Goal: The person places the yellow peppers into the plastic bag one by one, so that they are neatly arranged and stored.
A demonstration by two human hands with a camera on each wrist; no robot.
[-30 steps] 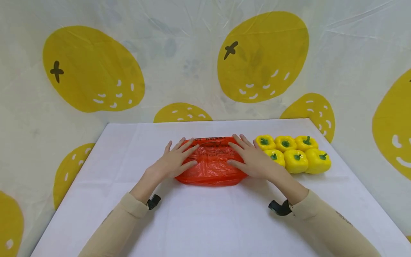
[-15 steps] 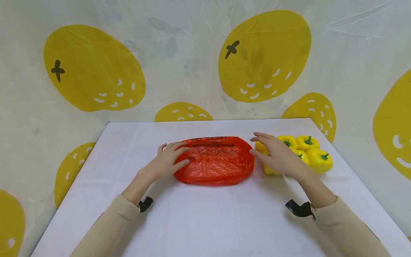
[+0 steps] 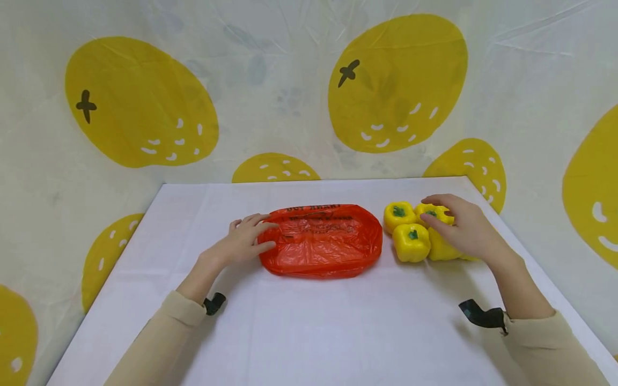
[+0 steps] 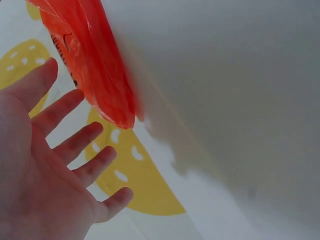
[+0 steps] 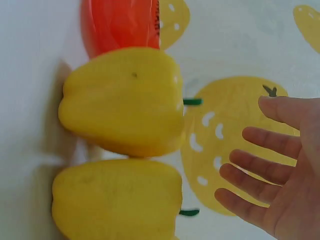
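Note:
A red plastic bag (image 3: 321,244) with black print lies flattened in the middle of the white table. My left hand (image 3: 241,239) is at its left side, fingers spread and fingertips right at the bag's edge; the left wrist view shows an empty palm (image 4: 35,175). Over the yellow bell peppers (image 3: 411,244) on the right hovers my right hand (image 3: 465,228), its fingers loosely bent, hiding several of them. In the right wrist view that hand (image 5: 290,175) holds nothing, apart from two peppers (image 5: 122,102) whose green stems point toward it.
The white table (image 3: 299,332) runs to a straight back edge before a pale curtain (image 3: 275,80) printed with large yellow fruit. Black wrist mounts (image 3: 483,315) stick out from both cuffs. The peppers stand close together, just right of the bag.
My right hand has left the bag's right side and moved right, over the peppers. My left hand has drawn back slightly to the left, uncovering more of the bag.

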